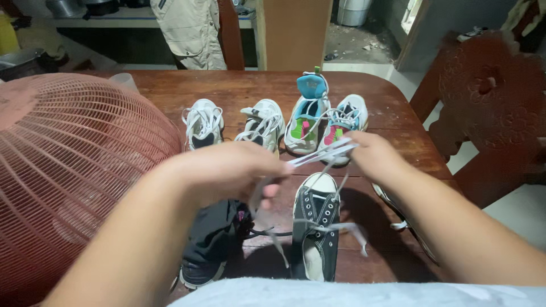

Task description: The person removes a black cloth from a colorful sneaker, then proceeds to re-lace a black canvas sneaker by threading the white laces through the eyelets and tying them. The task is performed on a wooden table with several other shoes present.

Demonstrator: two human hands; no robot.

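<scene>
A red plastic mesh dome cover (68,170) occupies the wooden table (239,88) beside two white sneakers (233,125), two colourful sneakers (324,122), and a carved chair (489,108).

Wooden table (398,142), carved chair (489,108) beside it, pale floor (523,210).

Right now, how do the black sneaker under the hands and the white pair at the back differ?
The black sneaker is dark canvas with a white toe cap; the white pair is all white. Its lace is pulled up between left hand and right hand; the white pair sits untouched. Both rest on the table.
</scene>
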